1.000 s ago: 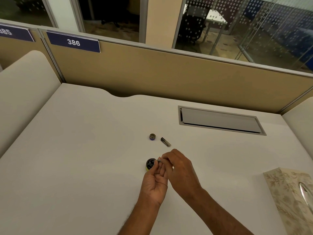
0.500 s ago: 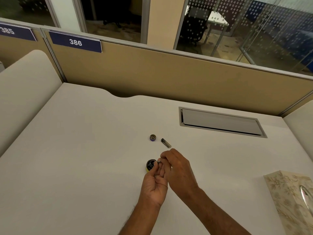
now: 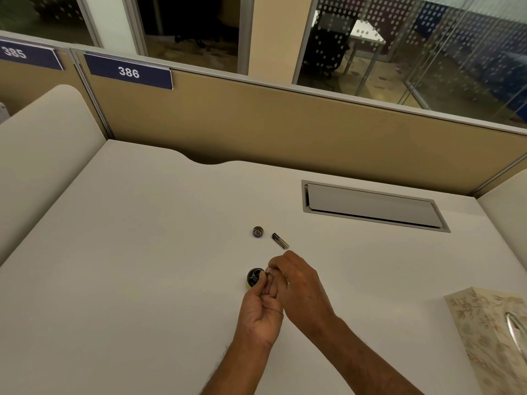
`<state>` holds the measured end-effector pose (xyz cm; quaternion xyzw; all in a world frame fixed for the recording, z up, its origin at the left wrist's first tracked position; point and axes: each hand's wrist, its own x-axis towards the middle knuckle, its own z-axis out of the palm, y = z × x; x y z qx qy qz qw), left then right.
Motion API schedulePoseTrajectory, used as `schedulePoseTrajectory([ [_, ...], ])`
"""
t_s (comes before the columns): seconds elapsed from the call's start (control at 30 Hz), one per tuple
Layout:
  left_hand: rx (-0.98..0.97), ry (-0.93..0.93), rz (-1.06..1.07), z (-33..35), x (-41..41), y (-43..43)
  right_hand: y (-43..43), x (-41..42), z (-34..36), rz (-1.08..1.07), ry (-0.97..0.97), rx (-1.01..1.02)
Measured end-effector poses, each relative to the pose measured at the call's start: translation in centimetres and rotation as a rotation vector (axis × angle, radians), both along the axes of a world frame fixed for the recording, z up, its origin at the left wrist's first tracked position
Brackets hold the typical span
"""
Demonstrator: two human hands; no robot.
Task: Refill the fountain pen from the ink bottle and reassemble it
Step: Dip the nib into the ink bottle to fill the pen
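A small dark ink bottle (image 3: 253, 277) with a yellow label stands open on the white desk (image 3: 142, 266). My left hand (image 3: 262, 309) grips it from the near side. My right hand (image 3: 296, 283) pinches a thin pen part (image 3: 268, 271) at the bottle's mouth; most of that part is hidden by my fingers. The bottle's round cap (image 3: 258, 231) lies farther back on the desk. Just right of the cap lies a dark pen barrel (image 3: 280, 240), apart from both hands.
A floral tissue box (image 3: 496, 337) sits at the near right. A recessed grey cable hatch (image 3: 370, 206) is set in the desk at the back right. A tan partition (image 3: 285, 132) with a sign reading 386 closes the far edge.
The hands and bottle hold almost the same place; my right hand's fingers have shifted slightly at the bottle's mouth. The view has drifted a little.
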<state>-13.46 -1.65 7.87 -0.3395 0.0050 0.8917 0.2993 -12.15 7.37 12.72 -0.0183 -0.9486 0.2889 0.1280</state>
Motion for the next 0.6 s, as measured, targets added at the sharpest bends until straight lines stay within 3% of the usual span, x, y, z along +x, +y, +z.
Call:
schedulePoseTrajectory([
  [0.43,0.052,-0.028,0.032,1.1,-0.1,0.1,0.1,-0.2,0.2,-0.031,-0.009,0.014],
  [0.6,-0.031,-0.003,-0.021,0.4,-0.1,0.2,-0.2,0.0,0.5,0.041,-0.039,0.013],
])
